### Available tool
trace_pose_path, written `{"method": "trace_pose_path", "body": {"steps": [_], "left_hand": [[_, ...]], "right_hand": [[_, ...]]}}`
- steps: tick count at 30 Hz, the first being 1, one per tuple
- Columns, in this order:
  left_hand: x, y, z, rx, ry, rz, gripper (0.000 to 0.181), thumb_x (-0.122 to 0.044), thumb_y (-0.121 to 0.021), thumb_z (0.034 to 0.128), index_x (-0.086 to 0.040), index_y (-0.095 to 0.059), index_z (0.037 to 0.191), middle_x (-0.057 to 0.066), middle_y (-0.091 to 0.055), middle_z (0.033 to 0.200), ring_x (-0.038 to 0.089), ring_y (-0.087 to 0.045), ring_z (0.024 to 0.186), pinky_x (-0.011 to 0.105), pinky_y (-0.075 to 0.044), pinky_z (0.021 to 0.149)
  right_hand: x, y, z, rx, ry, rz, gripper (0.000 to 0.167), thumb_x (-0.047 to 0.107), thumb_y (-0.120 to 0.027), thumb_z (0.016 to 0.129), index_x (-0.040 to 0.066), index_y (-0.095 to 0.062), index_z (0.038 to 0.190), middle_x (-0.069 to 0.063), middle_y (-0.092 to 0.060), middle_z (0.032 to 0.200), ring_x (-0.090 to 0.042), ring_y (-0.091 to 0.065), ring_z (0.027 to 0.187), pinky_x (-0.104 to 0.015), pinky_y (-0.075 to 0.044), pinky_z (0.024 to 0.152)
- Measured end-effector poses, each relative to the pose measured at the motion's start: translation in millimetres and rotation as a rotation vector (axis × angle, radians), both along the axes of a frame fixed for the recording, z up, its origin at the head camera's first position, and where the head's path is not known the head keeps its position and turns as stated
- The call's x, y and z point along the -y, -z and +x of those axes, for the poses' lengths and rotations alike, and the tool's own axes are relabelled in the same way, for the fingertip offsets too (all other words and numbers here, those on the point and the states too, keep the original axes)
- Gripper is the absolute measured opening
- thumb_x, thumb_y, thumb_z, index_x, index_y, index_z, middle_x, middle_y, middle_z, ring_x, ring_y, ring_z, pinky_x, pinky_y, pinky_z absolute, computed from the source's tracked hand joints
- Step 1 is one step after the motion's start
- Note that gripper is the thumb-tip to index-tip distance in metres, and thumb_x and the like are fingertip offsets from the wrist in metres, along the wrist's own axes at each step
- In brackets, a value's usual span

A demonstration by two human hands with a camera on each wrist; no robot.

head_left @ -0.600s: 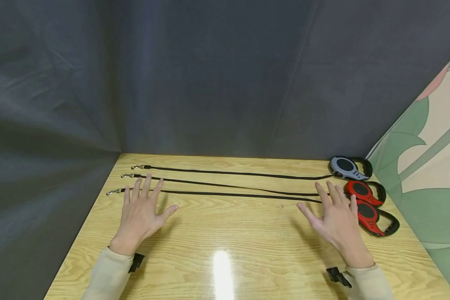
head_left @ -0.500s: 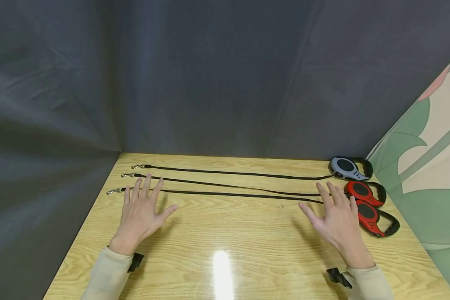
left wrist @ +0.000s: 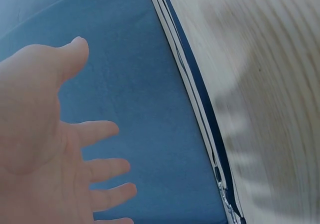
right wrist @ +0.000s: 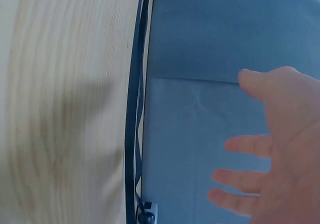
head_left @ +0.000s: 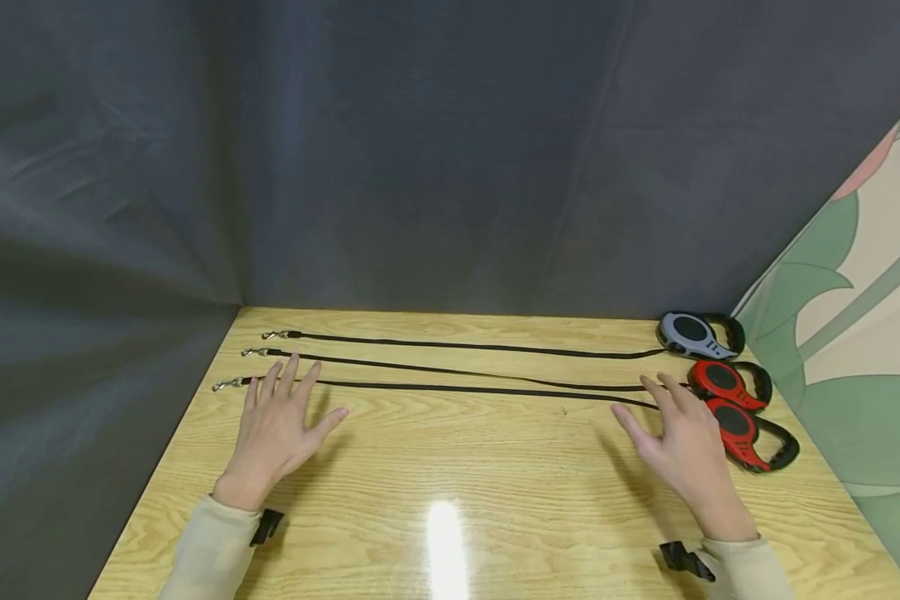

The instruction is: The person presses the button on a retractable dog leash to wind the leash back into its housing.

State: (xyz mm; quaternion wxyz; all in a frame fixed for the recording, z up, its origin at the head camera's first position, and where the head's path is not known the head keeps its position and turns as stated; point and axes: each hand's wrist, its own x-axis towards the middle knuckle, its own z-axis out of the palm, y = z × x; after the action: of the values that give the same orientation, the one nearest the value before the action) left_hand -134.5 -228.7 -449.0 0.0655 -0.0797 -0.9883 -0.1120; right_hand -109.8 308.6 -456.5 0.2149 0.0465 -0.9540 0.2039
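Three retractable dog leashes lie at the right of the table, their black straps drawn out leftward in long lines. The grey leash [head_left: 692,335] is farthest back, then a middle red leash [head_left: 722,380] and a front red leash [head_left: 736,421]. Metal clips, such as the front clip [head_left: 228,384], end the straps at the left. My left hand [head_left: 273,429] is held above the table near the clip ends, fingers spread and holding nothing. Beside the red leashes hovers my right hand [head_left: 686,446], also holding nothing, its fingers slightly bent and partly covering the front red leash.
The wooden table [head_left: 450,450] carries a bright light reflection near its front. A dark grey cloth [head_left: 450,158] hangs along the back and left. On the right stands a panel with a leaf pattern [head_left: 862,400].
My right hand has shifted a little to the right, its fingers bending slightly. The left hand has moved slightly left and nearer me. The leashes have stayed in place.
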Motion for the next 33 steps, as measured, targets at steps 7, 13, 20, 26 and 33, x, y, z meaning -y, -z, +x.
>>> {"method": "trace_pose_path", "body": {"steps": [7,13,20,26,33], "left_hand": [[3.3,2.4,-1.2,0.003,0.003,0.013,0.085,-0.064,-0.056,0.1028,-0.008,-0.039,0.165,0.03,-0.027,0.171,0.057,-0.027,0.155,0.078,-0.019,0.122],[8.8,3.8,-3.7,0.024,-0.001,0.011,0.084,-0.064,-0.052,0.1051,-0.008,-0.036,0.166,0.031,-0.027,0.171,0.057,-0.026,0.155,0.079,-0.02,0.121],[16.8,5.9,-2.0,0.036,-0.016,0.025,0.081,-0.062,-0.052,0.1059,-0.009,-0.036,0.166,0.033,-0.028,0.17,0.059,-0.027,0.154,0.08,-0.019,0.121],[22.0,9.7,-1.6,0.041,-0.027,0.04,0.081,-0.062,-0.052,0.1061,-0.008,-0.037,0.165,0.033,-0.028,0.169,0.059,-0.028,0.153,0.08,-0.02,0.12],[31.1,15.3,1.0,0.052,-0.04,0.087,0.081,-0.06,-0.054,0.1061,-0.007,-0.038,0.165,0.036,-0.029,0.168,0.062,-0.028,0.151,0.08,-0.02,0.119]], "right_hand": [[-10.7,3.4,2.1,0.019,0.01,-0.028,0.065,0.041,-0.077,0.097,-0.007,-0.062,0.139,-0.04,-0.057,0.142,-0.065,-0.053,0.124,-0.08,-0.04,0.097],[-19.4,5.2,6.2,0.073,0.042,-0.032,0.064,0.041,-0.074,0.099,-0.008,-0.062,0.138,-0.04,-0.056,0.143,-0.063,-0.053,0.125,-0.079,-0.04,0.098],[-34.6,6.8,9.1,0.208,0.064,-0.065,0.069,0.045,-0.067,0.104,-0.009,-0.055,0.145,-0.042,-0.049,0.15,-0.067,-0.044,0.131,-0.08,-0.037,0.101],[-49.4,10.7,12.4,0.248,0.088,-0.09,0.071,0.047,-0.063,0.106,-0.008,-0.051,0.15,-0.042,-0.047,0.15,-0.068,-0.041,0.133,-0.081,-0.036,0.101],[-61.5,16.0,18.2,0.241,0.115,-0.086,0.07,0.045,-0.064,0.105,-0.009,-0.052,0.148,-0.044,-0.048,0.146,-0.067,-0.044,0.13,-0.08,-0.037,0.099]]}}
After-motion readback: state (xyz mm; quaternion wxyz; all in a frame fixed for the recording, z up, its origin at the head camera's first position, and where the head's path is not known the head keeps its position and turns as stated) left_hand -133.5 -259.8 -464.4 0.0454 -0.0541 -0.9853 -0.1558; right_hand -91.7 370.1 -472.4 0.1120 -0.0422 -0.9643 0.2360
